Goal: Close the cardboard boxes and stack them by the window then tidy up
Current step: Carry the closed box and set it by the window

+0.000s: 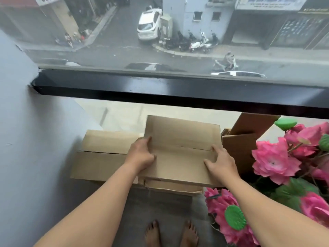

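Observation:
A closed cardboard box [181, 139] sits on top of a stack in front of the window, its flaps meeting along a middle seam. My left hand [141, 155] grips its left side, thumb on the top flap. My right hand [221, 164] holds the right side, fingers spread over the top. Another box [178, 187] lies under it, mostly hidden. To the left lies a larger closed box [101, 154] on the floor by the wall. A further cardboard box [238, 145] stands to the right with a flap raised.
The black window frame [178, 90] runs across just beyond the boxes. A grey wall [35, 139] borders the left. Pink artificial flowers [277, 161] crowd the right side, near my right arm. My bare feet [170, 234] stand on the grey floor.

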Demonstrator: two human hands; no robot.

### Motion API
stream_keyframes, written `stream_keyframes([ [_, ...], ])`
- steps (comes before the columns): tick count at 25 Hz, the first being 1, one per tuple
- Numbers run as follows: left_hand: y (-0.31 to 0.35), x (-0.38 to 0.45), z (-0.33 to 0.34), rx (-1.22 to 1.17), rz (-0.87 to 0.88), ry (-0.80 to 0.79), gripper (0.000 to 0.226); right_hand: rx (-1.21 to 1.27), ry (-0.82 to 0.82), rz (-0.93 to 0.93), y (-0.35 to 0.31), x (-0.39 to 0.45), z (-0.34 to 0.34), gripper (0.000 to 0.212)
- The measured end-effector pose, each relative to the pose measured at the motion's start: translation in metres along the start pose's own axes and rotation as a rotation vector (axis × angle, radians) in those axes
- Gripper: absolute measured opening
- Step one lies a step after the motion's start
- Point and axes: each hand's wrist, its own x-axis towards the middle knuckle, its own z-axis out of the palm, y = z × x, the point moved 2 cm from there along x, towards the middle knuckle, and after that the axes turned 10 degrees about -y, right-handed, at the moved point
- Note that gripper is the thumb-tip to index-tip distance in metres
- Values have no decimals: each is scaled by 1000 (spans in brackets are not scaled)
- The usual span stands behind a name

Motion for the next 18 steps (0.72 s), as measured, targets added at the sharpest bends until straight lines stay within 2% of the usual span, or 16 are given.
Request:
stream_keyframes([
  [4,-10,29,40,33,46,-37,78,-9,36,77,31,14,14,67],
  [8,-47,43,75,35,1,-98,70,-61,-30,83,44,31,42,71],
  [13,-80,62,88,101,-33,-162,61,-51,-65,97,50,41,73,74],
  [18,-88,69,94,95,-31,-153,64,-39,-35,93,49,41,86,68],
])
